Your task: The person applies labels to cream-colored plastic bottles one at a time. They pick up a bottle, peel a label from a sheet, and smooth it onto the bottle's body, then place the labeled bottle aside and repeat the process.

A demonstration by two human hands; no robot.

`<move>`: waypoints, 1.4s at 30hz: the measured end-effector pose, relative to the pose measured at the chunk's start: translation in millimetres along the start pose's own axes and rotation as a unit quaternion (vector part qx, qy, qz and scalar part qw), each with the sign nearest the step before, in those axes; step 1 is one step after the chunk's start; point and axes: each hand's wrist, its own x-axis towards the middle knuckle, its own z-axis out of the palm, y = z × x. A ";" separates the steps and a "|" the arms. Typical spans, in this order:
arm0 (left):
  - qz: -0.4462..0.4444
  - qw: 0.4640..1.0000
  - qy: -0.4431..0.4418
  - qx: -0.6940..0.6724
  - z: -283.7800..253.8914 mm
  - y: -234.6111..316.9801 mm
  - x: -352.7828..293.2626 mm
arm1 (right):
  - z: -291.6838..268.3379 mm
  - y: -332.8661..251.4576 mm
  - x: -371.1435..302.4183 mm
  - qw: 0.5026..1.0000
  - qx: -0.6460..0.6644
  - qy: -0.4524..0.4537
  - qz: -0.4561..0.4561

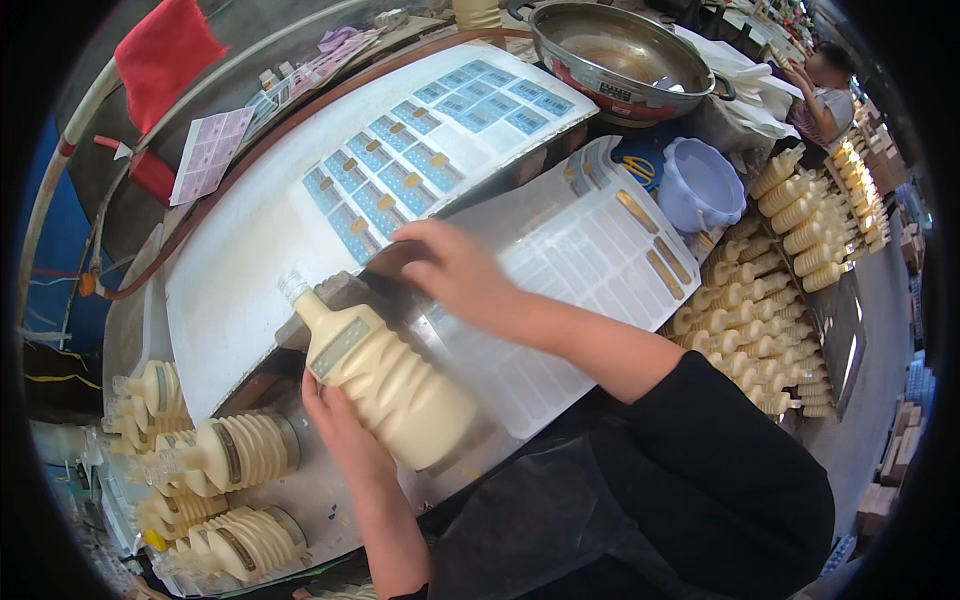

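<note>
A cream ribbed bottle (410, 390) with a clear neck lies tilted in front of me, its neck pointing up and left against a grey block (345, 290). A blue-grey label sits on its shoulder. My left hand (345, 430) curls around the bottle's near left side, thumb and fingers against it. My right hand (460, 275) is above and right of the bottle, by the edge of a white board (235, 300). Motion smears its fingers, and I cannot make out whether the brownish patch under them is something held. Blue label sheets (385, 175) lie on the board, nearest that hand.
A mostly peeled label sheet (560, 300) lies at right. Beyond are yellow-handled scissors (638, 170), a lavender basin (703, 185) and a large metal pan (620, 60). Labelled bottles (240, 455) lie at left; rows of bottles (760, 320) fill the right. A person (825, 100) sits far right.
</note>
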 end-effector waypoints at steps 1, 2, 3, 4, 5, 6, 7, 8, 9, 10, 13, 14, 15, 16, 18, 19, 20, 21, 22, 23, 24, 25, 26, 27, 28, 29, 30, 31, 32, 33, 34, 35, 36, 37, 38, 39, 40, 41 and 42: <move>0.010 0.999 0.004 0.033 -1.3 1.5 -8.4 | -13.3 3.8 -0.9 0.998 0.060 0.014 0.015; 0.016 0.998 0.003 0.066 -2.2 1.6 -14.8 | -31.2 16.1 -2.3 0.995 0.081 0.029 0.043; 0.008 0.997 0.016 0.080 11.1 -9.6 -29.7 | -69.8 38.3 -12.1 0.991 0.092 0.039 0.089; 0.020 0.995 0.027 0.098 12.9 -12.2 -33.6 | -100.8 50.2 -14.1 0.992 -0.065 0.050 0.092; 0.035 0.992 0.039 0.115 14.3 -14.1 -33.8 | -128.6 59.6 -17.2 0.969 -0.221 0.059 0.091; 0.039 0.991 0.047 0.116 16.3 -13.2 -32.6 | -147.0 67.6 -21.2 0.943 -0.309 0.076 0.101; 0.034 0.992 0.051 0.114 19.7 -12.1 -34.3 | -163.7 72.1 -27.5 0.905 -0.400 0.092 0.115; 0.030 0.992 0.056 0.111 22.6 -12.1 -36.0 | -175.7 76.3 -29.7 0.878 -0.452 0.077 0.139; 0.031 0.992 0.052 0.111 23.2 -12.7 -35.6 | -186.0 79.3 -29.1 0.848 -0.501 0.063 0.160; 0.033 0.992 0.048 0.111 21.6 -14.3 -34.1 | -195.0 82.6 -28.4 0.815 -0.549 0.048 0.180; 0.039 0.994 0.038 0.092 15.3 -16.7 -31.9 | -202.9 101.5 -22.7 0.789 -0.591 -0.038 0.167; 0.041 0.995 0.036 0.083 12.8 -17.6 -33.0 | -203.2 105.2 -25.3 0.773 -0.606 -0.056 0.176; 0.039 0.996 0.040 0.070 9.8 -19.9 -36.1 | -193.9 98.6 -25.5 0.759 -0.621 -0.084 0.177; 0.038 0.997 0.045 0.059 9.1 -20.8 -36.0 | -183.7 91.6 -28.5 0.744 -0.635 -0.111 0.177; 0.041 0.996 0.051 0.061 7.7 -22.0 -34.3 | -178.8 87.1 -49.1 0.752 -0.626 -0.120 0.166; 0.043 0.995 0.048 0.071 7.9 -22.9 -31.3 | -177.1 82.4 -59.9 0.760 -0.618 -0.114 0.167; 0.048 0.993 0.051 0.090 8.5 -22.6 -30.4 | -175.9 77.4 -70.5 0.767 -0.609 -0.108 0.170; 0.045 0.992 0.031 0.112 16.4 -18.8 -24.4 | -178.6 76.0 -79.9 0.771 -0.602 -0.089 0.187; 0.048 0.993 0.032 0.106 15.5 -20.2 -27.1 | -178.7 73.0 -81.4 0.804 -0.569 -0.071 0.158; 0.051 0.993 0.030 0.101 14.4 -22.4 -28.5 | -178.8 69.5 -83.9 0.833 -0.535 -0.051 0.130; 0.052 0.991 0.049 0.111 12.0 -25.9 -28.9 | -186.2 64.4 -89.7 0.856 -0.504 -0.020 0.111; 0.053 0.990 0.058 0.118 10.3 -27.2 -28.5 | -193.3 61.5 -92.6 0.849 -0.517 -0.005 0.111; 0.031 0.995 0.057 0.076 11.7 -24.4 -30.9 | -197.5 62.9 -92.3 0.841 -0.530 0.011 0.113; 0.035 0.995 0.063 0.073 8.8 -24.3 -33.0 | -199.8 63.9 -91.8 0.834 -0.540 0.023 0.109; 0.037 0.995 0.059 0.073 8.7 -22.9 -35.2 | -204.0 62.1 -97.9 0.844 -0.520 0.019 0.127; 0.039 0.995 0.056 0.073 10.2 -22.6 -35.5 | -213.4 58.6 -108.5 0.837 -0.530 0.025 0.139; 0.047 0.994 0.052 0.080 8.5 -24.7 -34.4 | -217.9 56.7 -117.6 0.832 -0.534 0.026 0.145; 0.056 0.993 0.051 0.087 6.7 -28.6 -32.1 | -222.8 54.9 -124.9 0.828 -0.539 0.026 0.150; 0.064 0.992 0.052 0.093 6.6 -30.6 -29.7 | -229.5 52.3 -130.3 0.823 -0.541 0.042 0.170; 0.062 0.992 0.050 0.100 7.0 -30.3 -28.3 | -235.2 54.3 -135.4 0.820 -0.546 0.060 0.161; 0.061 0.991 0.050 0.106 7.4 -29.9 -27.5 | -241.3 58.1 -137.9 0.817 -0.551 0.078 0.151; 0.060 0.991 0.051 0.112 8.1 -30.0 -27.5 | -246.6 60.6 -138.7 0.814 -0.555 0.094 0.140; 0.060 0.991 0.052 0.108 8.6 -29.4 -28.1 | -248.7 61.1 -136.9 0.817 -0.555 0.088 0.134; 0.061 0.991 0.053 0.103 9.2 -29.0 -29.1 | -251.1 65.8 -135.0 0.812 -0.560 0.078 0.144; 0.061 0.992 0.055 0.098 10.1 -29.2 -30.5 | -253.1 73.3 -133.2 0.808 -0.565 0.069 0.153; 0.061 0.993 0.051 0.092 10.9 -28.5 -30.7 | -252.3 76.2 -129.2 0.805 -0.568 0.059 0.160; 0.061 0.993 0.046 0.086 11.4 -27.9 -31.2 | -250.8 77.0 -127.0 0.801 -0.573 0.053 0.168; 0.061 0.994 0.042 0.080 11.6 -27.4 -31.8 | -248.5 76.4 -125.0 0.796 -0.577 0.046 0.177; 0.056 0.994 0.046 0.085 12.6 -24.8 -31.4 | -245.5 75.0 -118.5 0.794 -0.580 0.041 0.179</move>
